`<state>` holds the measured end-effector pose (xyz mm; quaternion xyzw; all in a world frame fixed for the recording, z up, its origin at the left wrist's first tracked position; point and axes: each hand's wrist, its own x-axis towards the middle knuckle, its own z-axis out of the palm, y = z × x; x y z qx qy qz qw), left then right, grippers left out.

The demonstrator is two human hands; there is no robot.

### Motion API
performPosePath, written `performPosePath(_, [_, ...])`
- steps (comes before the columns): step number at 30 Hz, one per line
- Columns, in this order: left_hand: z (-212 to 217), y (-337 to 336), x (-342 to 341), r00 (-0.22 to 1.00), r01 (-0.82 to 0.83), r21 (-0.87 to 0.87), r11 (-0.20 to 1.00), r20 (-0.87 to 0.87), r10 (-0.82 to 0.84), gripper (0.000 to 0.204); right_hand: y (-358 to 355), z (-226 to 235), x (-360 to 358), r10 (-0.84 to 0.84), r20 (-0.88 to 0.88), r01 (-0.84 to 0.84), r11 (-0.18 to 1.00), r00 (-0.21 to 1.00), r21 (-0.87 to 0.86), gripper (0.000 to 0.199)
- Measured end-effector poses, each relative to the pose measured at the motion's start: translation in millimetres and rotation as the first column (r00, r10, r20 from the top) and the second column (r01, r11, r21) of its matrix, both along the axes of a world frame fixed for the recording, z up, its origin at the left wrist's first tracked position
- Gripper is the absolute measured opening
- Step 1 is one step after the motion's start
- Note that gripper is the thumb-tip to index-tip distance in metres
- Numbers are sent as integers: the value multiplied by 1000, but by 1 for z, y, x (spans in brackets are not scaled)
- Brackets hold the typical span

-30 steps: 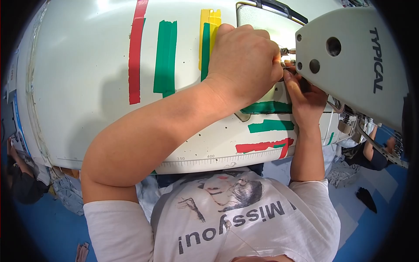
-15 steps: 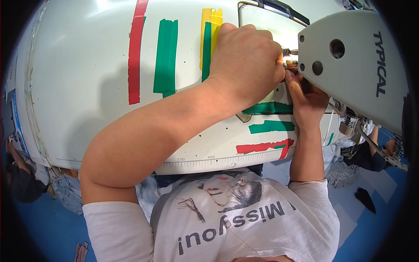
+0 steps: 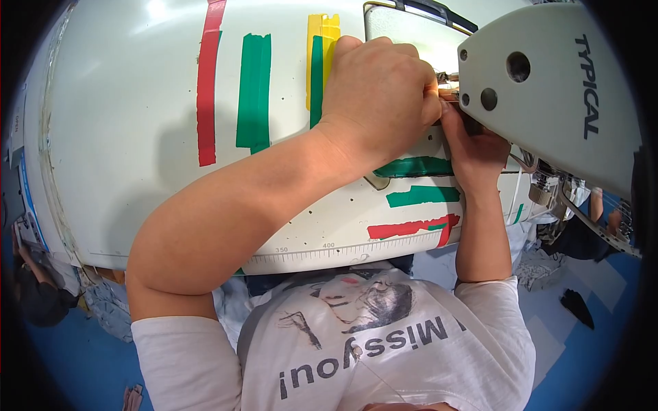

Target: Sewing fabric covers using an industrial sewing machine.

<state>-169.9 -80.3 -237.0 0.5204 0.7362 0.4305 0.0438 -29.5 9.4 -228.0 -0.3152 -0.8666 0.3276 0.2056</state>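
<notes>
The pale head of a sewing machine [image 3: 548,82] reaches in from the right over the lit needle area [image 3: 447,78]. My left hand [image 3: 380,96] is bent into a closed grip just left of the needle, knuckles up, its fingertips turned away from sight. Close against it, my right hand [image 3: 478,151] comes up from below, thumb raised toward the needle and fingers curled partly under the machine head. The fingertips of both hands meet there; whatever they pinch is too small or too hidden to name.
The white machine table [image 3: 151,89] carries red tape [image 3: 208,96], green tape [image 3: 254,92] and yellow tape [image 3: 330,27]. A printed ruler [image 3: 295,257] runs along its near edge. Other people's arms show at both sides. A dark object [image 3: 577,307] lies on the floor at right.
The table and machine sit slightly further left in the picture. Both hands stay together at the needle, with only slight finger movement.
</notes>
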Motion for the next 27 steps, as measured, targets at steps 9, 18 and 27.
performPosePath(9, [2,0,0,1000,14,-27,1000,6,-14,7,-1,-1,-2,-6,-49,2,998,999,-66,25])
performPosePath(18, [1,0,-1,1000,20,-20,1000,-2,-20,7,6,-10,6,47,2,-47,994,999,99,19])
performPosePath(27, [1,-3,-3,999,48,-10,999,-2,-48,5,15,-16,23,-35,29,34,999,999,27,16])
